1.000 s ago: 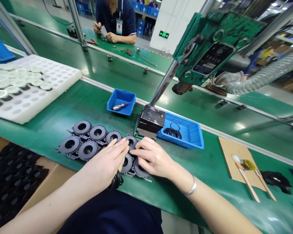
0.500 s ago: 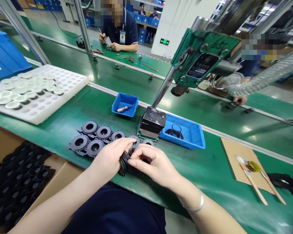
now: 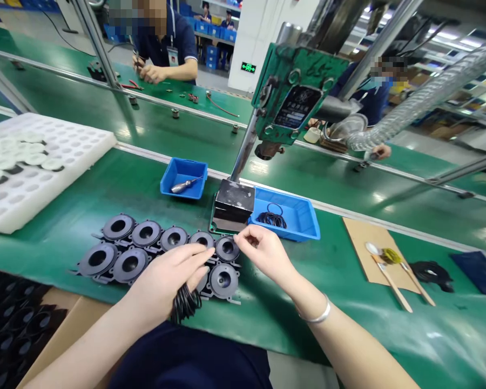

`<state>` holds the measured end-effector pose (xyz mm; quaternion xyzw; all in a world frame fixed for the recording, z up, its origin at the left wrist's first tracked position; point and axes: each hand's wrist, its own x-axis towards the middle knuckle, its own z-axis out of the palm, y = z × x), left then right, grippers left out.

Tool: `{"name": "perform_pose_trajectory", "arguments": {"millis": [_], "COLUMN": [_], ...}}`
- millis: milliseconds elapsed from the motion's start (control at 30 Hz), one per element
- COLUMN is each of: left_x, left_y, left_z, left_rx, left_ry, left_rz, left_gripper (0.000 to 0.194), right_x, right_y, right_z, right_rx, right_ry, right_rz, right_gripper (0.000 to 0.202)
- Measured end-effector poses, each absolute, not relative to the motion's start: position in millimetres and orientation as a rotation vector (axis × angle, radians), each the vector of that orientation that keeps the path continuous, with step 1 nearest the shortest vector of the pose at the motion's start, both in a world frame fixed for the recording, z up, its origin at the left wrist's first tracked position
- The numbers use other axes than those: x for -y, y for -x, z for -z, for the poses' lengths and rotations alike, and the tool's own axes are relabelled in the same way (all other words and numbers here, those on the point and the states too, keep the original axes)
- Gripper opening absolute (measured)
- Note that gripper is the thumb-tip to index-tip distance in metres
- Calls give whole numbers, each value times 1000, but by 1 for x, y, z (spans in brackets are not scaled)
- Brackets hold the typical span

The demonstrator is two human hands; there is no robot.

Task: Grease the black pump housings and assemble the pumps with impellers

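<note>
And here, round dark-grey housings point(image 3: 135, 257) are lying flat in two close rows on the green surface point(image 3: 137, 186), hollow centres facing up, some partly hidden; thin black rings point(image 3: 186, 304) are hanging bunched beneath the left hand point(image 3: 164, 275), overlapping loosely!

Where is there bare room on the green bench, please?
Bare bench shows between the long blue bin and the brown board, and between the white tray and small blue bin. Crowded: black parts near the left hand.
</note>
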<state>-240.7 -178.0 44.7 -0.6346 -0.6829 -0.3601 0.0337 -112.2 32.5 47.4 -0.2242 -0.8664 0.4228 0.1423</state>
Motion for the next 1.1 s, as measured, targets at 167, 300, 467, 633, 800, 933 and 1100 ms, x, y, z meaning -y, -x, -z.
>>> {"name": "perform_pose_trajectory", "arguments": {"millis": [167,300,467,633,800,933,1100], "left_x": [154,153,156,156,158,157,156], "left_y": [235,234,234,232,230,229,226], "left_z": [-45,-44,-37,-31,-29,-26,-22], "left_rx": [2023,2037,1982,1906,1941,1922,1869], "left_ry": [2253,2306,2331,2346,2335,2311,2244], "left_rz": [687,552,441,394,367,380,441], "left_gripper": [38,43,44,44,53,56,55], "right_x": [-34,-39,-53,-65,-72,-67,-51], "right_y": [114,112,110,109,99,89,80], "right_z": [-40,-37,-42,-59,-71,-64,-38], "right_rx": [2603,2666,2865,2969,2941,2894,2671], "right_ry": [529,360,-64,-373,-636,-580,-379], "right_rz": [-1018,-841,-473,-111,22,-244,-649], "right_gripper": [19,8,30,31,28,25,23]}}
